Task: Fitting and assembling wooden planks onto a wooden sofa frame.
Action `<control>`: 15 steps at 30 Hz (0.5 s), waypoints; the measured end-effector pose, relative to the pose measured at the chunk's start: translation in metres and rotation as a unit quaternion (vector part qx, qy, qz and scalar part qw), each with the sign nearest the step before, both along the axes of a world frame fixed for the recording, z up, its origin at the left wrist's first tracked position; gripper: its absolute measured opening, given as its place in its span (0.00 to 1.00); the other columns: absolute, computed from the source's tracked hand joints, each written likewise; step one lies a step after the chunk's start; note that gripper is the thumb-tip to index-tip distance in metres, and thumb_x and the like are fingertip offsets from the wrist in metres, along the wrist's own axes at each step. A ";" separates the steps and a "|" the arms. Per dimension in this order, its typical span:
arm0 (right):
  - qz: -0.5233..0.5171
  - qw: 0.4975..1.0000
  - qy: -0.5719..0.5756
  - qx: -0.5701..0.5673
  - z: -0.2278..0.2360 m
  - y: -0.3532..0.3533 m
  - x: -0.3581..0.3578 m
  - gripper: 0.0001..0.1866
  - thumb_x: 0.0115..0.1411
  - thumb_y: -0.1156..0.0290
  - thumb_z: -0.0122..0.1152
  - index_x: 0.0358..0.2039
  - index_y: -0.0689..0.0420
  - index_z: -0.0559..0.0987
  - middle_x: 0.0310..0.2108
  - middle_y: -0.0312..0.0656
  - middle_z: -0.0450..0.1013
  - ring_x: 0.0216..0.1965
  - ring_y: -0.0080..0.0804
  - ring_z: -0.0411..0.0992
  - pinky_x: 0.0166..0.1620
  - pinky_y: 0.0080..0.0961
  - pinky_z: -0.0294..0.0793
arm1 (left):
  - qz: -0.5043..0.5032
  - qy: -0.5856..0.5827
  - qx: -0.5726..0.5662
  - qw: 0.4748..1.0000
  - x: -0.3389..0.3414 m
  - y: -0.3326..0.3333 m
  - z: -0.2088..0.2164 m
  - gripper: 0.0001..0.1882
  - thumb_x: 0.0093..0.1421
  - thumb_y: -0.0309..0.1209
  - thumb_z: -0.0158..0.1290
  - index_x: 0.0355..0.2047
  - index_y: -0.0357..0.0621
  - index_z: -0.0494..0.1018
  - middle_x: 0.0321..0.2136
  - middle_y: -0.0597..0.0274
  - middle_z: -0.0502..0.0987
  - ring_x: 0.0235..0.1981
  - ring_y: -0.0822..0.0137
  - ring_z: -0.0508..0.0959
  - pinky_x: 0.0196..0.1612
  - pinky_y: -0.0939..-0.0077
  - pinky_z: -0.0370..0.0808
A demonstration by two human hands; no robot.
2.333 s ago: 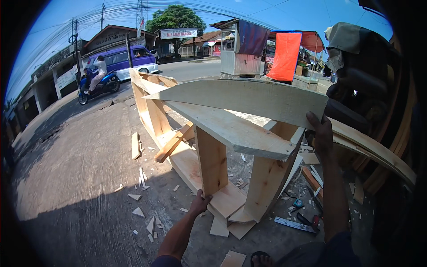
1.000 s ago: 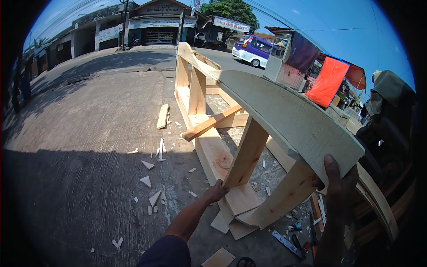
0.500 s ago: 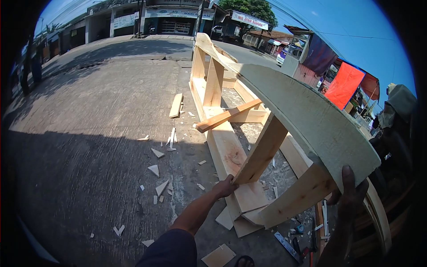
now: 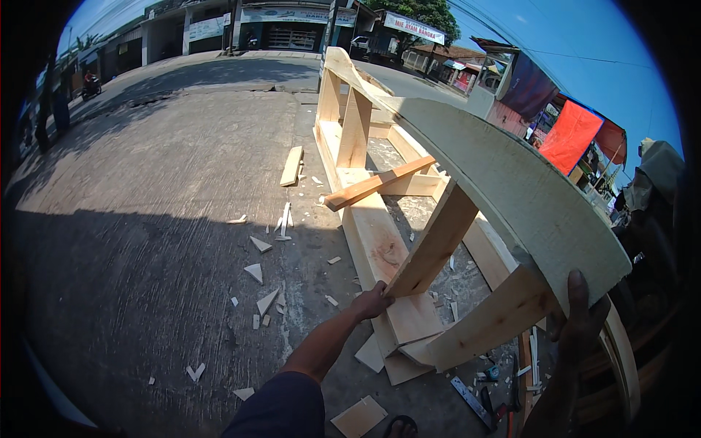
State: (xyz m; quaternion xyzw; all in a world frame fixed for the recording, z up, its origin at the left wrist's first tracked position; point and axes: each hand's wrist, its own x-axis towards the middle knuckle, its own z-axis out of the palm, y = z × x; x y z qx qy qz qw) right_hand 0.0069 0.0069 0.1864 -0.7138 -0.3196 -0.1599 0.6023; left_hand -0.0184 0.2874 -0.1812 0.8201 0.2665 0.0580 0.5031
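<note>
A long pale wooden frame stands on the concrete in front of me, with a wide curved panel (image 4: 504,168) along its top. My left hand (image 4: 373,301) is closed on the lower edge of a slanting upright board (image 4: 431,241), just above the frame's bottom plank (image 4: 383,244). At the right, my right hand (image 4: 579,310) grips the near end of the curved panel, thumb on its face; its other fingers are partly hidden in shadow. A curved end board (image 4: 489,317) joins the panel to the base between my hands. One loose-looking wooden bar (image 4: 380,182) lies slanted across the frame.
Wood offcuts (image 4: 267,301) and a short plank (image 4: 291,166) litter the concrete. By my foot (image 4: 400,426) lie a square wooden piece (image 4: 359,416) and a metal ruler-like strip (image 4: 472,403). Dark clutter stands close on the right. A road and shopfronts lie beyond.
The view has shifted slightly. Both hands keep their grips, and the frame stays essentially in place. A motorbike rider has come into sight on the road at the far left.
</note>
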 end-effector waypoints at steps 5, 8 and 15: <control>-0.015 1.000 -0.019 0.016 -0.003 0.004 0.000 0.34 0.56 0.49 0.65 0.49 0.68 0.69 0.36 0.43 0.70 0.22 0.20 0.66 0.17 0.16 0.60 | 0.002 -0.003 0.007 1.000 0.001 0.000 -0.002 0.30 0.61 0.52 0.51 0.56 0.49 0.57 0.45 0.36 0.75 0.47 0.38 0.76 0.49 0.49 0.70; -0.011 1.000 -0.015 0.002 -0.001 0.002 -0.002 0.34 0.56 0.50 0.65 0.49 0.68 0.69 0.36 0.43 0.70 0.23 0.20 0.67 0.17 0.16 0.60 | 0.003 -0.003 0.003 1.000 0.001 0.001 -0.003 0.30 0.62 0.51 0.51 0.56 0.49 0.57 0.45 0.36 0.75 0.48 0.38 0.76 0.49 0.50 0.70; 0.002 1.000 -0.005 -0.016 0.003 0.000 -0.005 0.33 0.57 0.51 0.65 0.49 0.68 0.69 0.38 0.44 0.70 0.24 0.21 0.67 0.18 0.16 0.61 | 0.005 0.000 -0.003 1.000 0.001 0.000 -0.002 0.29 0.62 0.51 0.51 0.56 0.49 0.58 0.45 0.37 0.76 0.48 0.39 0.76 0.49 0.50 0.70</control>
